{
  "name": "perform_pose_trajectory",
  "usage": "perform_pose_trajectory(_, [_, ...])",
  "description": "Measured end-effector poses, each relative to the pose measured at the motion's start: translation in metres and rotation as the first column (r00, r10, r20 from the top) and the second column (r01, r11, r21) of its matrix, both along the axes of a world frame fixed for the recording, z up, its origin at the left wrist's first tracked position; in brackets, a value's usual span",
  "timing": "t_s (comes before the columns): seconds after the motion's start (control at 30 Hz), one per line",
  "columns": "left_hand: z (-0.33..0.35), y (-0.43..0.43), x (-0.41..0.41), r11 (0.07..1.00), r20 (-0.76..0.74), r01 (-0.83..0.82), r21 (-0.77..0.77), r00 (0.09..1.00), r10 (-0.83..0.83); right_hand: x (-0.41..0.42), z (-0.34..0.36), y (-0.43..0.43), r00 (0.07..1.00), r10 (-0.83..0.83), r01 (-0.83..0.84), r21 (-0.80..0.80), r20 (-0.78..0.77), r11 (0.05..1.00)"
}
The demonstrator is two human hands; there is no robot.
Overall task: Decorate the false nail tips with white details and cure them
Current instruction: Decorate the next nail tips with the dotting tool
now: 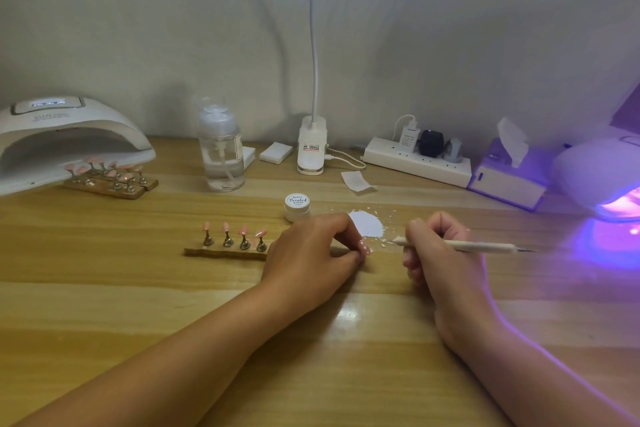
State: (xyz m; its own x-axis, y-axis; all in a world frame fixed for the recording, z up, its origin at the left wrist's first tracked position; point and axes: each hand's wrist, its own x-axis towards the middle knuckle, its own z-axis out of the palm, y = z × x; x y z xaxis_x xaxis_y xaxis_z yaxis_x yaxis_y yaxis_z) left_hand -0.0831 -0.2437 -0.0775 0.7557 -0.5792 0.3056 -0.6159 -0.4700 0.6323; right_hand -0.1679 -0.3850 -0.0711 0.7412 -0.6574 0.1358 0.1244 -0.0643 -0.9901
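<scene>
Left hand [311, 253] pinching pink nail tip [365, 248], right hand [441, 250] holding dotting pen [464, 245], wooden table [138, 288]

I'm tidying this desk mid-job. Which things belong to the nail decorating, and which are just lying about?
For the job: nail tip pinched in left hand, brush in right hand, paint jar, paint patch, stand of tips, lit curing lamp.
Lying about: power strip, tissue box, paper scrap.

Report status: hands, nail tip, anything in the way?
Left hand pinches a pink nail tip, white dots on it. Right hand grips the pen, one end beside the white paint patch. Nothing between pen and tip.
</scene>
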Motion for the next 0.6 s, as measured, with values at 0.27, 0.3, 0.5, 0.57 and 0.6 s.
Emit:
perform_pose_trajectory(0.27, [-0.002, 0.001, 0.0, 0.991, 0.017, 0.042, -0.128, 0.999, -0.04, -0.002, 0.005, 0.004, 0.991, 0.055, -0.058, 0.022, 0.12, 0.998])
perform_pose_trajectory(0.3, [-0.001, 0.0, -0.001, 0.986, 0.03, 0.061, -0.155, 0.998, -0.057, -0.002, 0.005, 0.004, 0.991, 0.05, -0.053, 0.02, 0.121, 0.998])
perform_pose_trajectory(0.5, [0.005, 0.002, -0.007, 0.947, 0.128, 0.092, -0.307, 0.99, -0.055, 0.0, 0.003, 0.0, 0.993, 0.019, -0.022, 0.02, 0.116, 1.0])
perform_pose_trajectory(0.57, [0.009, 0.004, -0.009, 0.939, 0.149, 0.084, -0.333, 0.988, -0.035, 0.001, 0.001, -0.002, 0.993, 0.016, -0.02, 0.033, 0.117, 0.999])
perform_pose_trajectory(0.6, [0.014, 0.005, -0.01, 0.938, 0.154, 0.085, -0.337, 0.987, -0.035, 0.001, 0.001, -0.002, 0.993, 0.013, -0.017, 0.037, 0.118, 0.999])
